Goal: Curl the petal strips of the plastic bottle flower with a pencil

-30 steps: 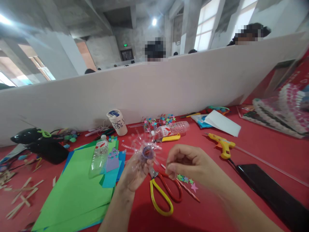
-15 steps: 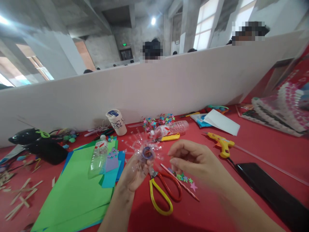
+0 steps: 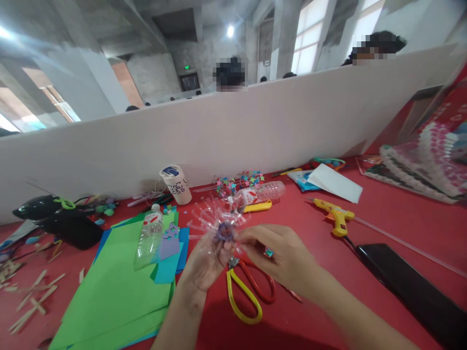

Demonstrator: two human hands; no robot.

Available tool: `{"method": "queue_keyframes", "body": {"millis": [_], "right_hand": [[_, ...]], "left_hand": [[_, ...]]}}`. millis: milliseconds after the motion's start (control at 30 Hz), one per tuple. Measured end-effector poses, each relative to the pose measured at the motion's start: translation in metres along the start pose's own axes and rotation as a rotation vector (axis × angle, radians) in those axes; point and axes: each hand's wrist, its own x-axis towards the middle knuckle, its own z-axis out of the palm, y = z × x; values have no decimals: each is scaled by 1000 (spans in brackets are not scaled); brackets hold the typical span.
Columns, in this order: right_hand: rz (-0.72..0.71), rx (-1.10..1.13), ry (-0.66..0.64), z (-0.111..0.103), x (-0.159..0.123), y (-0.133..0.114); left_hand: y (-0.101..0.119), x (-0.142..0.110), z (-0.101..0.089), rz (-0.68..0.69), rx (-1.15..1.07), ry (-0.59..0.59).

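My left hand (image 3: 207, 260) is closed around a cut clear plastic bottle piece (image 3: 225, 231), whose thin strips fan outward around a purple-blue ring. My right hand (image 3: 273, 248) has its thumb and fingers pinched together at the right edge of that piece; whether a strip is between them is hidden. Below the hands lie scissors (image 3: 243, 318) with one yellow and one red handle. A small teal star (image 3: 269, 253) shows beneath my right fingers, and the tip of a pink stick (image 3: 295, 295) pokes out beside the red handle.
Left of my hands are green paper sheets (image 3: 120, 282), a clear bottle (image 3: 149, 238) and a paper cup (image 3: 177, 187). Behind lie another bottle (image 3: 260, 193) and a yellow cutter (image 3: 257, 207). A yellow glue gun (image 3: 339, 218) and black case (image 3: 408, 287) sit right. A white partition (image 3: 233, 131) stands behind.
My right hand has moved left and down to the edge of the bottle piece, its fingers closing together. It now covers most of the stars and pink stick. My left hand has barely moved.
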Motion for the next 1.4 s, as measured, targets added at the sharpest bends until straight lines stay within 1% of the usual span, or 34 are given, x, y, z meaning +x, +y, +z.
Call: {"method": "queue_keyframes", "body": {"millis": [100, 167, 267, 333, 400, 500, 600, 667, 767, 867, 1000, 1067, 1167, 1300, 1400], "right_hand": [[-94, 4, 0, 0, 2, 1], [-138, -29, 31, 2, 2, 3], [-231, -180, 109, 6, 0, 7], [-323, -301, 152, 9, -3, 9], [-387, -377, 180, 12, -5, 9], [-388, -353, 222, 15, -6, 10], [-363, -299, 256, 18, -5, 11], [-357, -299, 255, 18, -4, 12], [-366, -303, 251, 19, -4, 13], [-401, -296, 284, 19, -3, 12], [-410, -288, 294, 19, -1, 12], [-386, -246, 284, 19, 0, 11], [-286, -96, 271, 17, 0, 7], [-67, 127, 217, 10, 1, -2], [135, 369, 110, 1, 2, -8]], "left_hand": [[2, -5, 9, 13, -32, 20], [2, -6, 12, -25, -63, 22], [2, -5, 12, -101, -100, 48], [0, -4, 9, -102, -101, 55], [-2, -4, 7, -64, -90, 44], [-3, -5, 5, -24, -84, 7], [-3, -5, 4, -44, -101, -23], [-3, -5, 5, -53, -105, -22], [-3, -8, 8, -17, -92, 1], [-4, -10, 10, -7, -92, 17], [-4, -10, 8, -13, -88, -8], [-3, -8, 6, -12, -84, -17], [-1, -7, 6, -3, -69, -19], [3, -5, 5, 54, 16, -27], [4, -2, 1, 89, 56, -18]]}}
